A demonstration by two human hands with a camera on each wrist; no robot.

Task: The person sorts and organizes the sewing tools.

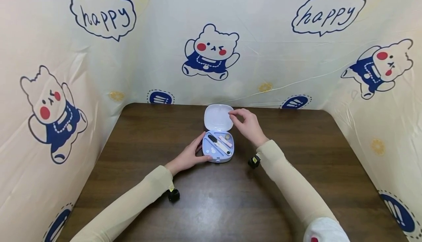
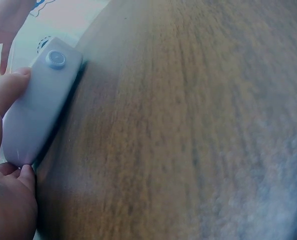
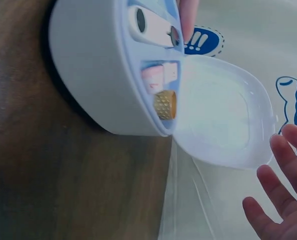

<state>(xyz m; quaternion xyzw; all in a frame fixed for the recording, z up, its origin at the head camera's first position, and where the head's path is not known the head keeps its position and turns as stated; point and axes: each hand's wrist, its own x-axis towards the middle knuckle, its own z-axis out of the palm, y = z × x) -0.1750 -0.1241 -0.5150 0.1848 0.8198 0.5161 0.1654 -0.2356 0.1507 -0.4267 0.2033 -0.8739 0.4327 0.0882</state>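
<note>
A lilac sewing box [image 1: 218,159] stands on the table with its translucent white lid [image 1: 217,118] raised at the back. My left hand [image 1: 188,156] grips the box's left side, thumb at the front corner and fingers round the side. Close by the lid's right edge is my right hand [image 1: 248,125], its fingers spread and loosely bent in the right wrist view. Compartments inside hold a black-and-white tool [image 1: 220,145], a small pink-and-white piece [image 1: 225,141] and a gold thimble [image 3: 165,104]. A round button [image 2: 56,59] sits on the box's front wall.
The dark wooden table [image 1: 141,136] extends around the box. Behind and on both sides hangs a pale cloth [image 1: 158,22] printed with cartoon bears. Small black cameras are strapped at both wrists.
</note>
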